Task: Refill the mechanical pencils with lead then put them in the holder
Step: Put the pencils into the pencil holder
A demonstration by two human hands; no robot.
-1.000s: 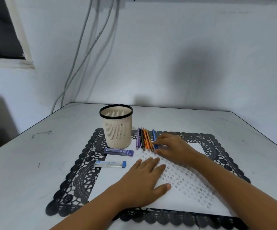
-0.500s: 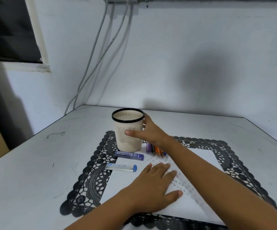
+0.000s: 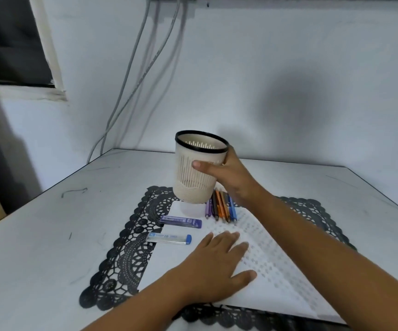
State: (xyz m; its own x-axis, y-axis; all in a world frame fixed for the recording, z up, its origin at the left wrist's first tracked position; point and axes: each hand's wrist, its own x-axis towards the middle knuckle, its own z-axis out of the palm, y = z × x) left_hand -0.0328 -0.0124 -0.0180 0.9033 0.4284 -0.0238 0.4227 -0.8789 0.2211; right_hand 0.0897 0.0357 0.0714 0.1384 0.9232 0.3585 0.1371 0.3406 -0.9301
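Two lead cases [image 3: 180,221] and a row of mechanical pencils [image 3: 220,207] lie on the placemat [image 3: 131,259]; the right hand [image 3: 231,180] grips the tilted pencil holder [image 3: 196,168] above it, the left hand [image 3: 214,263] rests flat, so set the holder down upright, clear of both.

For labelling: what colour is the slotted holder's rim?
Black rim on the beige slotted plastic holder; head view.
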